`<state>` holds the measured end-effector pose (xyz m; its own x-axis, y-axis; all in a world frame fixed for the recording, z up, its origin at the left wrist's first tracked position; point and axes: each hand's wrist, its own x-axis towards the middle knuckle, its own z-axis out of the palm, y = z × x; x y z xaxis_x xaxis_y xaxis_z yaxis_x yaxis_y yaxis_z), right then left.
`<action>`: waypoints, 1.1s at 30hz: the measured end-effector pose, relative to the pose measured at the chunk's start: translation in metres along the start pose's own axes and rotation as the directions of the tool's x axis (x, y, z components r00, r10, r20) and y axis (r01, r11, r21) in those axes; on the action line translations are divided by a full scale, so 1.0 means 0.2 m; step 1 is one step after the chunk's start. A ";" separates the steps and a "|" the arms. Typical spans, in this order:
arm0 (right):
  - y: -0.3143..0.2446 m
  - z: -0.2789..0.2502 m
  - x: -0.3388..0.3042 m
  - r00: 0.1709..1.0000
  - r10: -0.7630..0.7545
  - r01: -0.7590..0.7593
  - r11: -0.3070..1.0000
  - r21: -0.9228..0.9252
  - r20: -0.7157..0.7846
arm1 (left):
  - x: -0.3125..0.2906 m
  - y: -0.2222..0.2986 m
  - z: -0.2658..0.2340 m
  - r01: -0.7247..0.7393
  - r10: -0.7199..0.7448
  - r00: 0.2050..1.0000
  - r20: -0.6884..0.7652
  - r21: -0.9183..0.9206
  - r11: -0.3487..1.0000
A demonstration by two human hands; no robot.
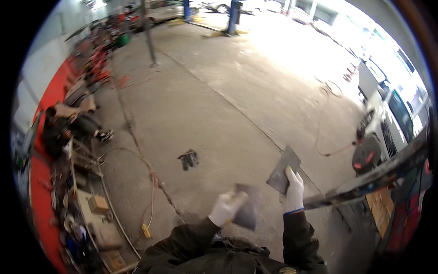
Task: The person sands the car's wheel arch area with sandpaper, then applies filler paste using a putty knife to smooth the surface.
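Plate point(248, 212) sits pinched in left hand point(226, 210), second plate point(281, 172) in right hand point(294, 191), both likely light, stiff, best held palm-side!

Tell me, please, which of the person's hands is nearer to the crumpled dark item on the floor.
Left. In the picture, the left hand is below the dark item and a little to its right; the right hand is much farther to its right.

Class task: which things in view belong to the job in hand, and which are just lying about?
In the job:
blurred grey plate in left hand
grey plate in right hand

Apparently lying about:
dark crumpled item on the floor
yellow fitting
brown box
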<state>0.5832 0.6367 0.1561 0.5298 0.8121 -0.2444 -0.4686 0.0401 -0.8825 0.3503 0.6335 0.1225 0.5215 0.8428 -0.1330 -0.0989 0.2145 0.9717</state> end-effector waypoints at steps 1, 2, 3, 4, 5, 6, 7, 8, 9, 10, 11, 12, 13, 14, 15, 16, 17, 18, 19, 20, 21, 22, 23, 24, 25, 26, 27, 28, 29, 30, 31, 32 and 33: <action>-0.01 -0.01 0.06 1.000 -0.017 0.017 1.000 0.022 0.010 | 0.11 0.01 -0.04 -0.013 0.005 0.996 -0.086 -0.090 0.996; -0.03 -0.01 0.10 1.000 0.018 -0.019 1.000 0.025 0.008 | 0.23 0.02 -0.07 -0.040 0.007 0.982 -0.188 -0.174 0.984; -0.05 -0.04 0.14 0.998 0.059 -0.059 0.998 0.021 -0.003 | 0.36 0.02 -0.06 -0.061 0.029 0.980 -0.197 -0.159 0.985; -0.06 -0.05 0.19 0.995 0.104 -0.104 0.994 0.031 0.002 | 0.48 0.05 -0.05 -0.089 0.060 0.974 -0.218 -0.128 0.988; -0.03 -0.08 0.25 0.992 0.124 -0.124 0.992 0.003 -0.021 | 0.59 0.07 -0.03 -0.119 0.092 0.966 -0.242 -0.098 0.988; -0.02 -0.09 0.30 0.989 0.143 -0.143 0.990 0.002 -0.023 | 0.70 0.08 0.01 -0.102 0.088 0.963 -0.254 -0.043 0.994; 0.01 -0.07 0.35 0.986 0.164 -0.164 0.986 0.004 -0.013 | 0.79 0.07 0.03 -0.090 0.091 0.958 -0.273 0.017 0.996; 0.03 -0.06 0.40 0.982 0.186 -0.186 0.982 0.003 -0.002 | 0.88 0.06 0.07 -0.076 0.096 0.951 -0.293 0.076 0.994; 0.09 -0.07 0.47 0.983 0.183 -0.183 0.983 -0.013 -0.020 | 0.98 0.01 0.11 -0.064 0.097 0.933 -0.348 0.104 0.992; 0.12 -0.07 0.55 0.986 0.161 -0.163 0.986 -0.042 -0.039 | 1.06 0.00 0.15 -0.092 0.135 0.928 -0.348 0.137 0.986; 0.17 -0.09 0.65 0.990 0.134 -0.137 0.989 -0.063 -0.043 | 1.13 0.00 0.21 -0.119 0.172 0.923 -0.345 0.169 0.978; 0.14 -0.09 0.77 0.995 0.095 -0.098 0.991 -0.089 -0.037 | 1.24 0.04 0.28 -0.161 0.222 0.912 -0.344 0.197 0.967; 0.09 -0.10 0.87 0.997 0.078 -0.079 0.991 -0.112 -0.015 | 1.36 0.07 0.34 -0.137 0.185 0.928 -0.324 0.165 0.977; 0.03 -0.11 0.96 0.998 0.060 -0.059 0.989 -0.135 0.004 | 1.46 0.07 0.41 -0.132 0.204 0.923 -0.328 0.230 0.964; 0.00 -0.12 1.06 0.999 0.035 -0.030 0.990 -0.138 0.037 | 1.54 0.04 0.45 -0.136 0.242 0.912 -0.330 0.313 0.940; -0.03 -0.14 1.15 0.999 0.004 0.004 0.982 -0.188 0.043 | 1.63 0.05 0.49 -0.144 0.281 0.908 -0.312 0.396 0.907; -0.07 -0.15 1.23 0.999 -0.033 0.039 0.980 -0.193 0.032 | 1.73 0.08 0.56 -0.153 0.322 0.893 -0.315 0.461 0.874; -0.12 -0.15 1.31 0.997 -0.073 0.075 0.977 -0.198 0.020 | 1.81 0.12 0.62 -0.179 0.366 0.882 -0.297 0.506 0.844; -0.21 -0.16 1.38 0.996 -0.092 0.092 0.972 -0.215 0.014 | 1.90 0.10 0.66 -0.195 0.380 0.892 -0.244 0.551 0.812; -0.30 -0.17 1.44 0.994 -0.109 0.108 0.966 -0.234 0.007 | 2.00 0.10 0.68 -0.210 0.391 0.900 -0.193 0.594 0.777; -0.38 -0.21 1.51 0.993 -0.121 0.115 0.957 -0.265 -0.007 | 2.09 0.16 0.76 -0.235 0.387 0.908 -0.160 0.572 0.786; -0.46 -0.24 1.59 0.990 -0.144 0.138 0.950 -0.280 0.002 | 2.16 0.24 0.83 -0.257 0.384 0.915 -0.128 0.549 0.795; -0.53 -0.26 1.66 0.986 -0.164 0.160 0.942 -0.295 0.013 | 2.24 0.30 0.88 -0.276 0.380 0.920 -0.098 0.527 0.804; -0.57 -0.29 1.72 0.986 -0.167 0.167 0.936 -0.311 0.027 | 2.31 0.31 0.91 -0.300 0.382 0.922 -0.056 0.520 0.800; -0.61 -0.31 1.78 0.978 -0.207 0.206 0.934 -0.292 0.029 | 2.39 0.30 0.93 -0.322 0.384 0.923 -0.015 0.513 0.795; -0.65 -0.32 1.84 0.969 -0.246 0.245 0.930 -0.273 0.031 | 2.46 0.31 0.95 -0.343 0.385 0.922 0.023 0.506 0.791; -0.68 -0.34 1.88 0.957 -0.290 0.286 0.923 -0.257 0.023 | 2.52 0.34 0.98 -0.361 0.374 0.923 0.090 0.537 0.763; -0.72 -0.37 1.92 0.952 -0.306 0.299 0.906 -0.298 0.025 | 2.58 0.39 1.02 -0.370 0.351 0.925 0.146 0.565 0.738; -0.77 -0.39 1.97 0.946 -0.322 0.312 0.888 -0.339 0.027 | 2.65 0.43 1.05 -0.381 0.327 0.923 0.202 0.591 0.711; -0.82 -0.40 2.02 0.942 -0.335 0.322 0.868 -0.379 0.031 | 2.72 0.45 1.07 -0.354 0.263 0.935 0.238 0.590 0.726; -0.87 -0.41 2.07 0.925 -0.377 0.360 0.836 -0.414 0.043 | 2.79 0.47 1.10 -0.328 0.198 0.941 0.276 0.589 0.738; -0.91 -0.41 2.13 0.908 -0.414 0.396 0.802 -0.447 0.062 | 2.85 0.49 1.11 -0.297 0.133 0.943 0.305 0.590 0.751; -0.95 -0.40 2.19 0.889 -0.450 0.431 0.765 -0.479 0.082 | 2.94 0.49 1.12 -0.325 0.113 0.926 0.362 0.605 0.727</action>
<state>0.9615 0.9385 0.1842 0.6242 0.7517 0.2130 0.2086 0.1024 -0.9726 0.8369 1.0400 0.1832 0.7779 0.6258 0.0570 0.2717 -0.4168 0.8675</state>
